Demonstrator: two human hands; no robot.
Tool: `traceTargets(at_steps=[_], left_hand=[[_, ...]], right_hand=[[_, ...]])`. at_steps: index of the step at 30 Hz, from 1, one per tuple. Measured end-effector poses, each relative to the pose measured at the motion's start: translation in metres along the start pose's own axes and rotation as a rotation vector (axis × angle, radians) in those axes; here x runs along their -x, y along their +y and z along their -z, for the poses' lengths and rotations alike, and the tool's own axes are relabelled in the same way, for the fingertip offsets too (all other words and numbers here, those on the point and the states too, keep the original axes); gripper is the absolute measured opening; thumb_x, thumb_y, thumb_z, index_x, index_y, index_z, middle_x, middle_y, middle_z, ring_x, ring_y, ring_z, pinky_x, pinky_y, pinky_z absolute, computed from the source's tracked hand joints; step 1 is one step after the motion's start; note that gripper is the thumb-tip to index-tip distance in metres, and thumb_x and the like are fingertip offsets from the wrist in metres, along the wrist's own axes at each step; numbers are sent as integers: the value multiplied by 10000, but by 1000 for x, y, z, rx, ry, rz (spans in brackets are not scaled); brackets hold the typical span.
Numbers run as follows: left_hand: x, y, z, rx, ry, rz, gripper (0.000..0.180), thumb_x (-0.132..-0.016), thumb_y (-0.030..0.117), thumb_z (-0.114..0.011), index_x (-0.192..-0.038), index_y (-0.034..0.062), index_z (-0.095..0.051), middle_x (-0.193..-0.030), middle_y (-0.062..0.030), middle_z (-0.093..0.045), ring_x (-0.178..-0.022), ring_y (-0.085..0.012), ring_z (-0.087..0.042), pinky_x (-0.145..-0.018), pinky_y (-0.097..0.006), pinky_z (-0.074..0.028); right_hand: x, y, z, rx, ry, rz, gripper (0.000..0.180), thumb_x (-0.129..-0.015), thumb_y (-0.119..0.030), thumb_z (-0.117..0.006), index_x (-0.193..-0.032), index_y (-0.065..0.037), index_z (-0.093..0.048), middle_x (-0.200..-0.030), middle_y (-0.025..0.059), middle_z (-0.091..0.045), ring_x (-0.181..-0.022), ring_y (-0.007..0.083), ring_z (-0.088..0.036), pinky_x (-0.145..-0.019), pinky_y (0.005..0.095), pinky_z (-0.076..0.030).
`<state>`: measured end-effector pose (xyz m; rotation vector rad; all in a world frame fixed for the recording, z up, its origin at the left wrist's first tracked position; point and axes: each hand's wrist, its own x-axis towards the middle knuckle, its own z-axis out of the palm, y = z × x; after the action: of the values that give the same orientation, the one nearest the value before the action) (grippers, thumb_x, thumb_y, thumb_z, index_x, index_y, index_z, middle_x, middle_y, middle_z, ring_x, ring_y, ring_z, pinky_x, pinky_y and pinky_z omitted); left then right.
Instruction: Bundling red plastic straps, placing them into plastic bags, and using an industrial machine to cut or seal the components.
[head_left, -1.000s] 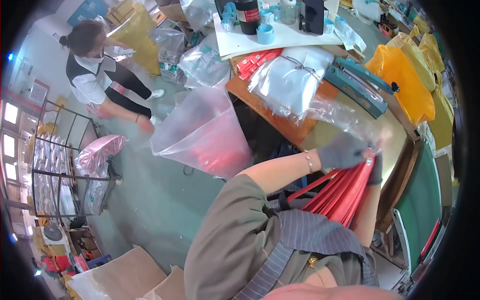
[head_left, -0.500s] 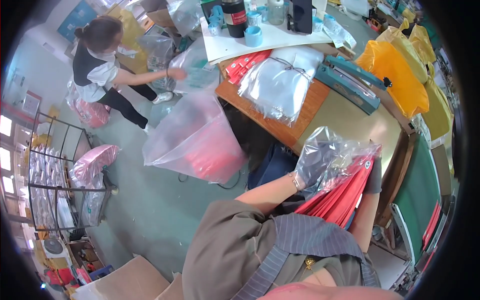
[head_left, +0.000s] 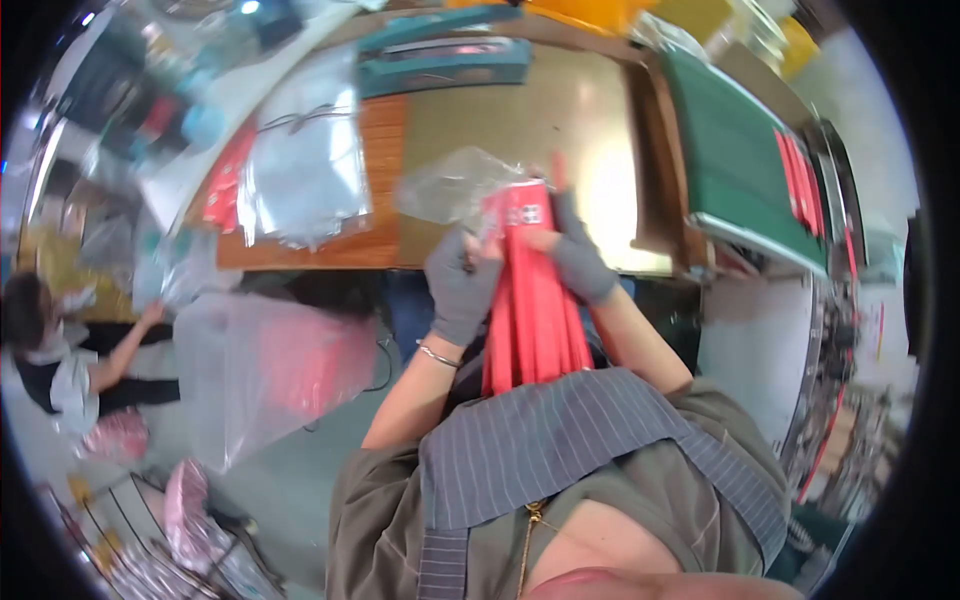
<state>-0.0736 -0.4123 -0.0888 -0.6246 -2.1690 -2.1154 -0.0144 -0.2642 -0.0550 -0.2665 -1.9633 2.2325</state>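
A bundle of long, flat red strips [head_left: 530, 290] with white marks at the top lies against my front, its upper end over the table edge. My left hand [head_left: 462, 285], in a grey fingerless glove, is closed at the bundle's left side, next to a crumpled clear plastic bag [head_left: 450, 185]. Its fingertips pinch the bag's edge beside the strips. On the other side my right hand [head_left: 582, 255], gloved the same way, grips the bundle with its thumb across the front. The bag lies mostly to the left of the strips' top end, somewhat blurred.
A stack of clear bags [head_left: 305, 165] lies left on the wooden table [head_left: 385, 225], beside more red strips [head_left: 230, 180]. Behind stands a teal bag sealer [head_left: 445, 65]. A green board [head_left: 735, 150] is at right. A large plastic sack [head_left: 230, 370] and another person [head_left: 75, 360] are at left.
My view has swung right, so the table now lies straight ahead. The strips have come upright before me. The bag, earlier over my left hand, now sits beyond it at the bundle's top.
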Motion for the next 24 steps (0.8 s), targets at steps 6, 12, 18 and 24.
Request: traceTargets(at_steps=[6,12,18,24], left_hand=[[-18,-10,-24,22,164,120,250,-812,95,-576,-609,54,-436,-531,-22,-404,-513,-110,-392,-476,-283,-328],[51,37,12,-296,-471,-232,246,-676,235,-696,-632,95,-499,-612,-105,-494,-574,-304,-528,-503,-403,-400],[23,54,-13,-185,-389,-58,196,-742,182,-627,-689,80,-468,-640,-125,-519,-595,-336,-541,-518,-412,-410],[-104,83,18,-303,-53,-216,100,-773,156,-575,-767,57,-562,-687,-140,-593,-671,-319,-612,-591,-428,-466]], right_hand=[[-10,12,-9,421,-9,-10,896,-830,-180,-603,-1429,22,31,-1451,218,-197,-1338,265,-213,-1080,336,-213],[99,18,6,-97,-120,-202,888,-875,-126,-583,-1445,-84,98,-1361,180,-388,-1202,209,-448,-980,312,-382],[38,-26,35,1241,-56,-200,336,-786,-89,-640,-1106,-50,-549,-797,115,-610,-694,118,-593,-589,317,-448],[-31,-99,21,1116,275,649,72,-862,-53,-524,-931,-48,-542,-604,95,-453,-499,156,-426,-489,305,-365]])
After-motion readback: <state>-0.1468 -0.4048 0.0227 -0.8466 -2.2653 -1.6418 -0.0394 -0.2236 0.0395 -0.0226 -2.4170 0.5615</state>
